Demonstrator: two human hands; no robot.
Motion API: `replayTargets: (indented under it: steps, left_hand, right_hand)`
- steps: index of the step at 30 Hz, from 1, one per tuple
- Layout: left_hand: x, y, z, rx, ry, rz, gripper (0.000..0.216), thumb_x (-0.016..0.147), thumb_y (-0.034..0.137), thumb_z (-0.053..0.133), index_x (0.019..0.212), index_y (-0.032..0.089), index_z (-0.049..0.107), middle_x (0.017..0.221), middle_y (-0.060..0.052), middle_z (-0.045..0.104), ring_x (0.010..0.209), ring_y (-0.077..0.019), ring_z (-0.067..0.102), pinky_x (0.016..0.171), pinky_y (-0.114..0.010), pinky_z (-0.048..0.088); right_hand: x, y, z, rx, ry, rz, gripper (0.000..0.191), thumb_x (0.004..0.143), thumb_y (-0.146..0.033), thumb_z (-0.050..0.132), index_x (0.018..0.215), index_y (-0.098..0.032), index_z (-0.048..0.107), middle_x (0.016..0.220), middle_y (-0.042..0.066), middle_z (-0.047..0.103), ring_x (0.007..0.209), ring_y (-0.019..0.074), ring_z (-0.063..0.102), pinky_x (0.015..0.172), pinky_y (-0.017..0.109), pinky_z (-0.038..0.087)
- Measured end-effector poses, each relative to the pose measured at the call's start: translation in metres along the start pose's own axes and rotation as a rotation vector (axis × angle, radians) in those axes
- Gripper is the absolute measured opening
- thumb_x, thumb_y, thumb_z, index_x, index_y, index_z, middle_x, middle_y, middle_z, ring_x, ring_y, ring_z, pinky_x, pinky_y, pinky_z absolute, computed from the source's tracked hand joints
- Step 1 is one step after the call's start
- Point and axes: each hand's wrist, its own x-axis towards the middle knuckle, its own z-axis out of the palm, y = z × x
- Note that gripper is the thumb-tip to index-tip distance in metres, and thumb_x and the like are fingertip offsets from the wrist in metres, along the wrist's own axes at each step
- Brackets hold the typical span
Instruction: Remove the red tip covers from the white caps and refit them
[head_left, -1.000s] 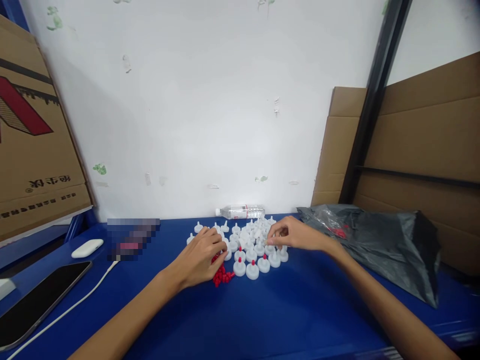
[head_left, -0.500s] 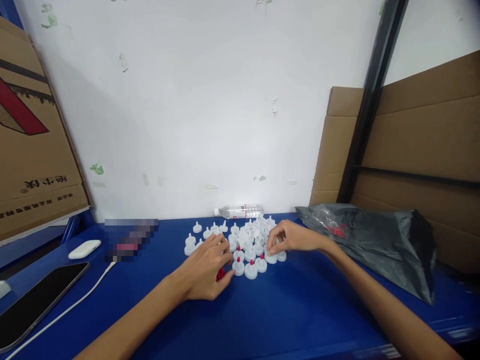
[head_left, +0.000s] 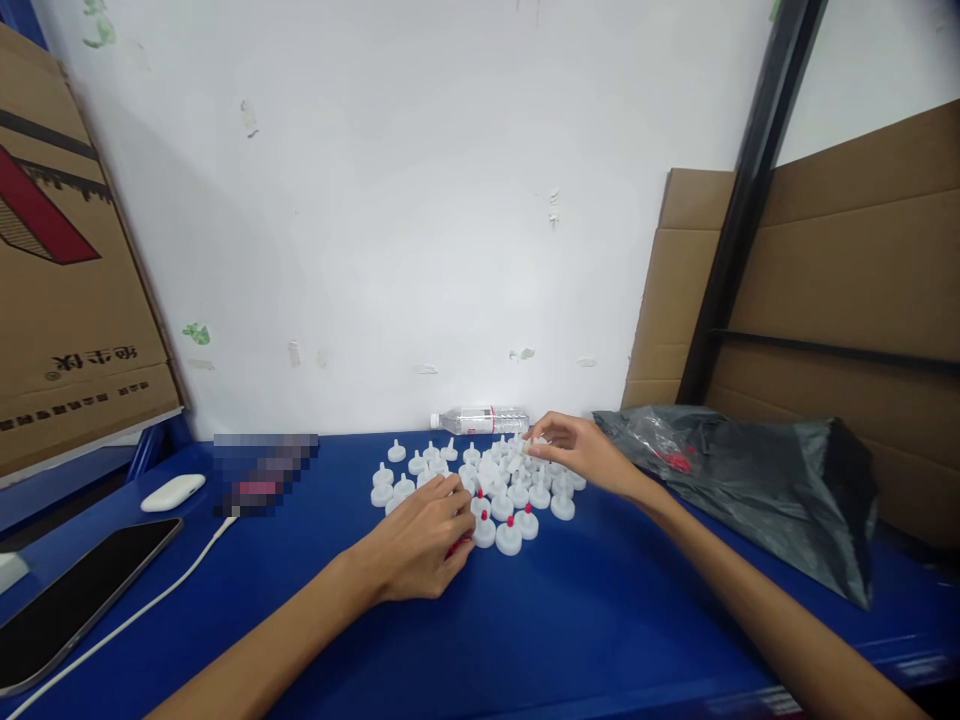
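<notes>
White nozzle caps [head_left: 493, 477] are clustered in the middle of the blue table, several of them upright. A few at the front carry small red tips, among them a red-tipped cap [head_left: 508, 538]. My left hand [head_left: 420, 540] is curled at the pile's front left, closed around small red tips [head_left: 459, 545], partly hidden by its fingers. Over the back right of the pile, my right hand [head_left: 583, 450] pinches what looks like a white nozzle cap between thumb and fingers; its fingertips cover part of it.
A clear plastic bottle [head_left: 480, 420] lies against the wall behind the caps. To the right is a grey plastic bag [head_left: 780, 490] with red pieces [head_left: 679, 461] in clear film. On the left are a phone [head_left: 82, 600], a white case [head_left: 173, 492] and a cable [head_left: 172, 578].
My right hand has moved from the front right caps back and up to the rear of the pile. My left hand has shifted slightly right, its fingers more closed over the red tips.
</notes>
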Motion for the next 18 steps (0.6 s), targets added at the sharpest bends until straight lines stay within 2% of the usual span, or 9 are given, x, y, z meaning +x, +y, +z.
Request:
replayTargets:
  steps: [4, 8, 14, 18]
  left_hand:
    - [0.001, 0.0, -0.002, 0.027, 0.085, 0.024, 0.008, 0.095, 0.016, 0.057, 0.092, 0.015, 0.064, 0.087, -0.007, 0.063, 0.086, -0.0225, 0.057, 0.077, -0.035, 0.05]
    - [0.004, -0.003, -0.004, 0.077, 0.204, 0.015, 0.011, 0.1, 0.015, 0.051, 0.095, 0.014, 0.061, 0.085, -0.007, 0.065, 0.081, -0.0217, 0.059, 0.073, -0.036, 0.049]
    - [0.005, -0.01, -0.004, 0.149, 0.304, 0.029, 0.01, 0.103, 0.013, 0.051, 0.098, 0.015, 0.059, 0.086, -0.006, 0.069, 0.081, -0.0205, 0.064, 0.075, -0.036, 0.048]
    - [0.005, -0.012, -0.001, 0.185, 0.341, 0.056, 0.011, 0.102, 0.01, 0.052, 0.098, 0.016, 0.06, 0.086, -0.005, 0.069, 0.081, -0.0196, 0.065, 0.078, -0.037, 0.048]
  right_hand:
    - [-0.001, -0.002, 0.004, -0.053, 0.002, -0.052, 0.028, 0.086, -0.049, 0.074, 0.096, -0.023, 0.072, 0.112, 0.007, 0.074, 0.107, 0.0261, 0.069, 0.09, 0.041, 0.058]
    - [-0.004, -0.012, 0.011, -0.099, -0.009, -0.103, 0.028, 0.091, -0.049, 0.069, 0.104, -0.024, 0.072, 0.112, 0.006, 0.074, 0.104, 0.0244, 0.07, 0.09, 0.04, 0.058]
    - [-0.007, -0.014, 0.02, -0.2, -0.03, -0.162, 0.039, 0.093, -0.047, 0.07, 0.124, -0.028, 0.057, 0.107, 0.003, 0.075, 0.097, 0.0217, 0.073, 0.083, 0.036, 0.059]
    - [-0.011, -0.011, 0.024, -0.318, 0.018, -0.213, 0.046, 0.093, -0.048, 0.069, 0.13, -0.028, 0.049, 0.11, 0.006, 0.071, 0.101, 0.0251, 0.071, 0.085, 0.041, 0.058]
